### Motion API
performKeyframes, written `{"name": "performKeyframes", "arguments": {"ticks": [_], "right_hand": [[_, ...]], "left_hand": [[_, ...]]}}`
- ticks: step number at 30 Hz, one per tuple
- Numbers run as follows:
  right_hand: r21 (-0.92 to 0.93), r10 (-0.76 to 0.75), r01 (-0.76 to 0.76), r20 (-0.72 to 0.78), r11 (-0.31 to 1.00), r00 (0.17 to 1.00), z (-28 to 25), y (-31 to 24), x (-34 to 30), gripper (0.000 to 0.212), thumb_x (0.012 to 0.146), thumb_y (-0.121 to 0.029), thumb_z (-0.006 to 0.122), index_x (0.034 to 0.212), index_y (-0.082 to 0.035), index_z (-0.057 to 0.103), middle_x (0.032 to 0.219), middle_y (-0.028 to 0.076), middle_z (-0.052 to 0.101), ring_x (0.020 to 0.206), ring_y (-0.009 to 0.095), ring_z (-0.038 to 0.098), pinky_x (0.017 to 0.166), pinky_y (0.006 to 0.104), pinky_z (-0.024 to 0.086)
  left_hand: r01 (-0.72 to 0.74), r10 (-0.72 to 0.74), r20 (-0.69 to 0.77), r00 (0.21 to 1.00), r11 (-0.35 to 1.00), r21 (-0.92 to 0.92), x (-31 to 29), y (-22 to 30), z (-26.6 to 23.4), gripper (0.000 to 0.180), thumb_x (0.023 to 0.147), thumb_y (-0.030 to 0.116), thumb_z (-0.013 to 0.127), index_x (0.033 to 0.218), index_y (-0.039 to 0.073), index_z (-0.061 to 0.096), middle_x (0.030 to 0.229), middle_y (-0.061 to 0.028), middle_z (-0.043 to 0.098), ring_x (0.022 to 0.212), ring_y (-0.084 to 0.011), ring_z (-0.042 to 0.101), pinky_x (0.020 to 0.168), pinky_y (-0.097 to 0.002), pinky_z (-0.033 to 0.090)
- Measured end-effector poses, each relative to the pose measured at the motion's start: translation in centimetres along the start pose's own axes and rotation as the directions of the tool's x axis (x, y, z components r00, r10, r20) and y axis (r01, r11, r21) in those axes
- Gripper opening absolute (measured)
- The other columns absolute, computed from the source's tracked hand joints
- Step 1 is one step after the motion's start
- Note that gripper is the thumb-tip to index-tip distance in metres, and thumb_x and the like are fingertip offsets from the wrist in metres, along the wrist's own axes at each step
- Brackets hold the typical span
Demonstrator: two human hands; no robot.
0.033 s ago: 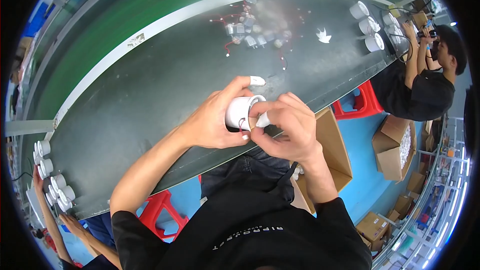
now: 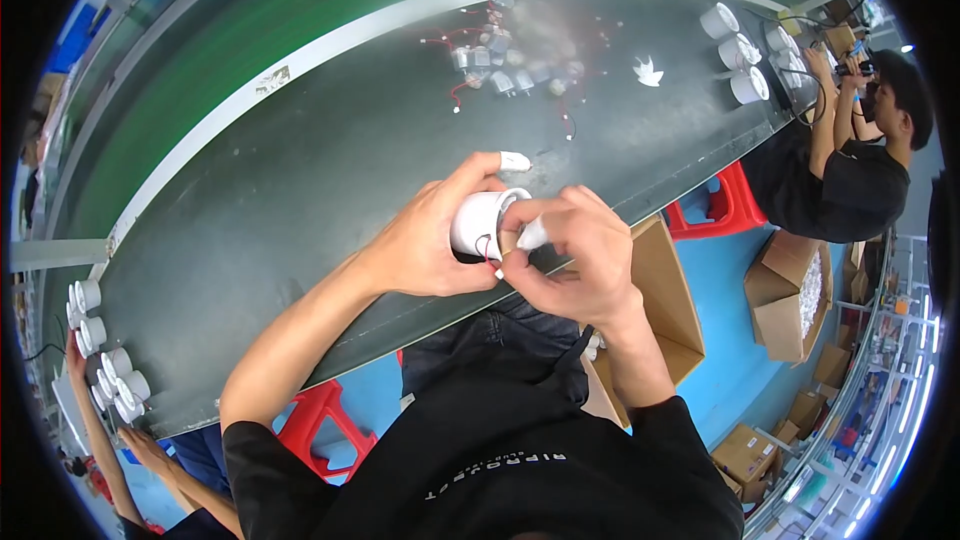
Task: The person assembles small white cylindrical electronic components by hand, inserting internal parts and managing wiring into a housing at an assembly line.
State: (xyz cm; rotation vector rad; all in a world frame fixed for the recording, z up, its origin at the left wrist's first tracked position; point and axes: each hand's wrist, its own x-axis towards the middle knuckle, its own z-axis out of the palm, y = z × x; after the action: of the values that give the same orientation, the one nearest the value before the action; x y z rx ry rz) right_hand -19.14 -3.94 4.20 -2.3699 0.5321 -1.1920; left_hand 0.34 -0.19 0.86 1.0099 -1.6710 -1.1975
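Note:
My left hand (image 2: pixel 425 240) is wrapped around a white plastic cup-shaped housing (image 2: pixel 474 227), held tilted above the dark work table with its open end toward the right. Its extended finger wears a white finger cover. A thin red and black wire (image 2: pixel 487 248) with a small white connector hangs at the near side of the housing. My right hand (image 2: pixel 580 250) is closed at the housing's open end, fingers bent inward and pressed together. A white cover wraps one of its fingertips. Whatever those fingers pinch is hidden behind them.
A pile of small clear-cased motors (image 2: pixel 505 65) with red wires lies beyond my hands, beside a white scrap (image 2: pixel 648 71). White housings (image 2: pixel 740 50) stand at the right, others (image 2: pixel 120 380) at the left. Co-workers sit at both sides. Cardboard box (image 2: pixel 665 310) and red stool (image 2: pixel 735 202) are below the edge.
My right hand's covered fingertip has shifted slightly right and up. The small connector has moved a little to the right. My left hand and the housing stay in place.

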Motion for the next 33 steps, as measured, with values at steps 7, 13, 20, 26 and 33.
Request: {"name": "performKeyframes", "arguments": {"ticks": [7,13,20,26,33], "right_hand": [[0.288,0.712,-0.658,-0.156,0.696,0.685,0.9,0.2,-1.9,0.023,0.079,0.0,0.073,0.096,-0.004,0.057,0.07,-0.001,0.062,0.049,0.003,0.043,0.048,0.0221,0.035],[0.113,0.267,-0.266,0.01,0.957,0.964,-0.3,-0.6,-1.2,0.031,0.075,0.01,0.077,0.102,-0.002,0.066,0.096,0.009,0.078,0.049,0.004,0.051,0.048,0.0199,0.039],[-0.004,0.087,-0.087,-0.079,0.996,0.993,0.5,0.3,-1.3,0.033,0.075,0.007,0.078,0.096,-0.004,0.055,0.086,0.007,0.076,0.046,0.003,0.048,0.044,0.0191,0.035],[0.249,0.645,-0.603,-0.144,0.758,0.751,1.7,-1.1,-1.5,0.039,0.075,0.001,0.078,0.104,-0.003,0.051,0.075,0.004,0.071,0.043,0.005,0.047,0.044,0.022,0.036],[0.061,0.267,-0.263,-0.086,0.963,0.96,0.1,-0.7,-1.2,0.03,0.074,0.008,0.077,0.099,-0.002,0.062,0.079,0.002,0.072,0.049,0.003,0.049,0.047,0.0217,0.036]], "left_hand": [[-0.095,0.081,-0.133,0.988,0.99,-0.103,-0.2,-1.2,0.5,0.081,0.066,0.007,0.079,0.139,0.007,0.044,0.101,-0.0108,0.068,0.09,-0.0238,0.069,0.081,-0.0345,0.053],[0.037,-0.047,-0.077,0.996,0.991,-0.126,-0.4,-0.6,0.5,0.089,0.066,0.002,0.076,0.145,0.005,0.036,0.107,-0.0067,0.064,0.096,-0.0136,0.062,0.084,-0.0277,0.049],[0.012,-0.015,-0.066,0.998,0.999,-0.044,-0.2,-0.3,0.4,0.09,0.063,0.004,0.075,0.145,0.006,0.037,0.109,-0.0094,0.067,0.095,-0.0178,0.065,0.084,-0.0297,0.05],[-0.071,0.07,-0.126,0.99,0.997,-0.005,0.1,-0.7,0.6,0.082,0.067,0.008,0.078,0.141,0.009,0.041,0.101,-0.0115,0.068,0.086,-0.0258,0.068,0.077,-0.0356,0.053],[-0.017,0.016,-0.109,0.994,1.0,-0.014,-0.3,-0.8,0.6,0.086,0.066,0.005,0.078,0.143,0.007,0.039,0.113,-0.0101,0.069,0.099,-0.0184,0.067,0.086,-0.0319,0.051]]}}
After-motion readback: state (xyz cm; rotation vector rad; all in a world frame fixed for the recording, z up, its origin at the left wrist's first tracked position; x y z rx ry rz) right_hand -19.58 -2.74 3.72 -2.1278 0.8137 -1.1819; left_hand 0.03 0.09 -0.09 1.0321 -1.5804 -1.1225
